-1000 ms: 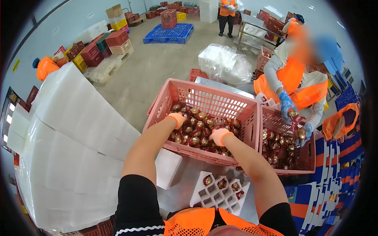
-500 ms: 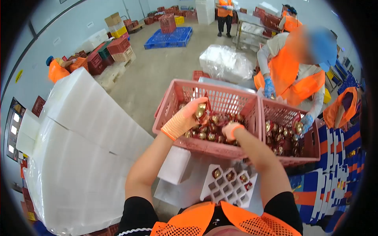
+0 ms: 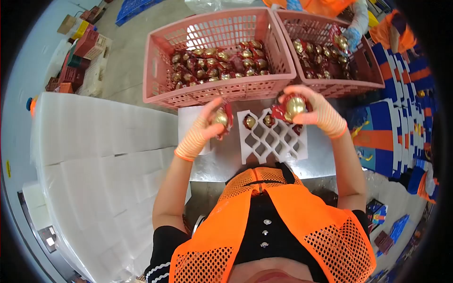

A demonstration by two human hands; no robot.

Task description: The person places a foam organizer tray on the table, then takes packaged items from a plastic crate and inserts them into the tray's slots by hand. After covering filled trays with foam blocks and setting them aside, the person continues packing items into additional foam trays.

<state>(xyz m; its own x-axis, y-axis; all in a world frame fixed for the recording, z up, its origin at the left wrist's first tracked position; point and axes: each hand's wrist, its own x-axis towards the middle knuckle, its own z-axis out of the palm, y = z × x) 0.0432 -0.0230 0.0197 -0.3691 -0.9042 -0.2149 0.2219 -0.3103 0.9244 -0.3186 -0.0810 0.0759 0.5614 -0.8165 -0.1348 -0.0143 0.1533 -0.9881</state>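
Note:
My left hand (image 3: 200, 131), in an orange-and-white glove, grips a shiny gold ball with red wrapping (image 3: 220, 118) just left of the white divider tray. A second gold ball with red wrapping (image 3: 295, 106) is gripped by my gloved right hand (image 3: 322, 113), over the tray's far right corner. The white divider tray (image 3: 275, 137) has diamond-shaped cells and lies on a metal table (image 3: 212, 165). Several gold-and-red balls (image 3: 249, 121) sit in its far row, partly hidden by my right hand. Beyond stands a pink crate (image 3: 222, 89) with many more such balls.
A second pink crate (image 3: 344, 85) of balls adjoins on the right, where a co-worker's blue-gloved hand (image 3: 351, 38) holds one. White foam blocks (image 3: 108, 184) are stacked at left. Blue-and-orange boxes (image 3: 377, 134) stand at right. A white block (image 3: 188, 113) lies beside the tray.
Both my hands have come out of the pink crate and back toward me, each with a ball. The view has tilted down, and the tray now appears farther up.

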